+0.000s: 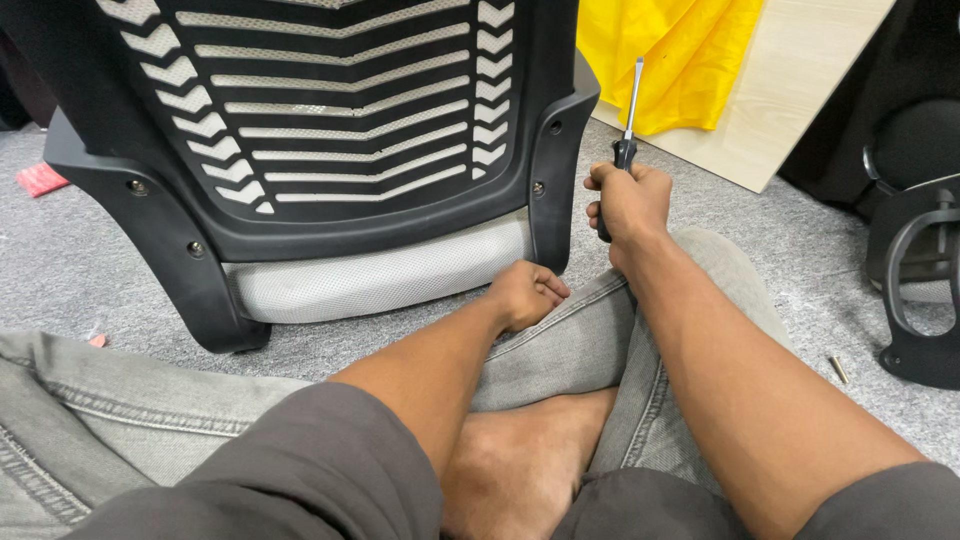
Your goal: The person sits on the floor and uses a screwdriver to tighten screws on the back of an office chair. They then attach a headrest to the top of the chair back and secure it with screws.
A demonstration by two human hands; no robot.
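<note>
Screwdriver [629,125]: black handle, bare metal shaft upright, beside black chair back [330,130] standing on carpet.

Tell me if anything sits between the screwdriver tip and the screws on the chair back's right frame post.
Nothing visible does. The right hand holds the screwdriver upright beside the frame post; open air separates its tip from the two screws. The left hand rests lower, by the knee.

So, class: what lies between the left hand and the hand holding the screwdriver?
In the head view, only the grey-jeaned knee lies between the left hand and the right hand gripping the screwdriver.
</note>
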